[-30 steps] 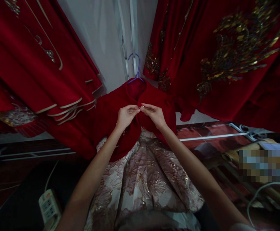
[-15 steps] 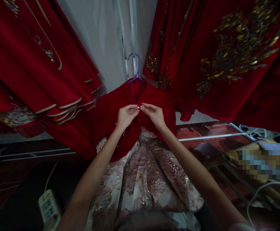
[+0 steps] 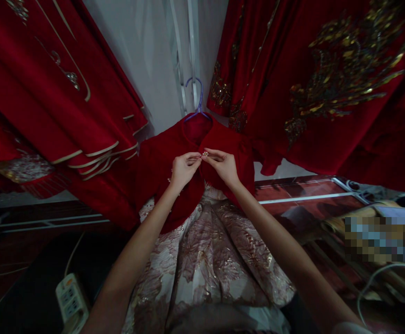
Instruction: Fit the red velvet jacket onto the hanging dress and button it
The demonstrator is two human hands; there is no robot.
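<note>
A red jacket hangs on a purple hanger in front of me. At its front opening my left hand is closed in a pinch on the jacket's edge. My right hand pinches a small pearl-like button on the opposite edge, and the fingertips of both hands nearly meet. More pearly beads show beside my left wrist. Below the jacket spreads a pale pinkish brocade skirt with a shiny floral pattern. The fingers partly hide the button and the cloth edges.
Red garments with pale trim hang at left, and a red one with gold sequins at right. A white rack bar runs low behind. At lower left is a power strip; a cable curves at lower right.
Both hands stay at the jacket's front. My left fingertips have shifted slightly, and the small pearly piece seen at them earlier is now hidden.
</note>
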